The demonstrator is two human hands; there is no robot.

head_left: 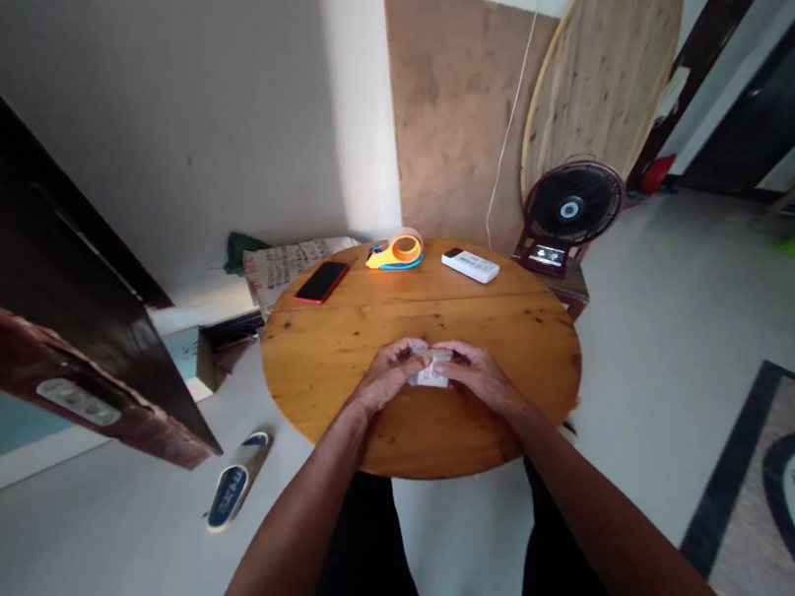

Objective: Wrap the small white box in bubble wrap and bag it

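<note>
Close to the front of the round wooden table [343, 336], both hands hold one small whitish pack [433, 374] with reddish print. It may be a deck of cards, but its exact kind is too small to tell. My left hand [388, 377] grips the left side, thumb across the top. From the right, my right hand [479, 370] closes on the other side, its thumb and fingers at the edge. The fingers partly cover the pack, which is over or resting on the tabletop.
Along the table's far side are a red-edged phone [322, 282], an orange and blue tape dispenser [397, 251] and a white rectangular device [470, 264]. A dark round fan [573, 204] stands beyond the right edge. A slipper [238, 481] lies on the floor, near the open door [74, 386].
</note>
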